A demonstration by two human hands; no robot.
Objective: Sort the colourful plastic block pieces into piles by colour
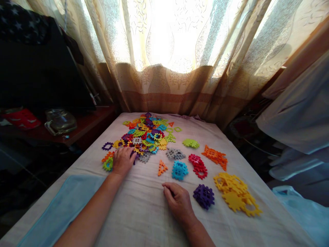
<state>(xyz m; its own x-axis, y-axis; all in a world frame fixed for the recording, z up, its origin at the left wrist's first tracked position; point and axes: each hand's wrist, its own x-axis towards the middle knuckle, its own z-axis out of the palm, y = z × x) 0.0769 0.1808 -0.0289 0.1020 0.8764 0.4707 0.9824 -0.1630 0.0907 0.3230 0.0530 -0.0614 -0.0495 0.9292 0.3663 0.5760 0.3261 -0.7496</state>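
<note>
My left hand (124,160) lies at the near edge of a mixed pile of colourful plastic building pieces (146,133), fingers laid over it and thumb apart. A purple piece (134,158) shows beside the thumb; the fingertips are partly hidden. Left of this hand lies a green round piece (108,164). My right hand (178,204) rests on the cloth with its fingers curled in, and nothing shows in it. Nearest to it are a purple stack (204,196), a light-blue stack (179,170) and an orange triangle piece (162,167).
Sorted by colour on the right lie yellow (236,193), red (197,166), orange (215,156), grey (175,153) and lime (191,143) groups. A blue cloth (64,202) covers the table's left front. A glass jug (60,121) stands on a side shelf before a dark screen (38,68).
</note>
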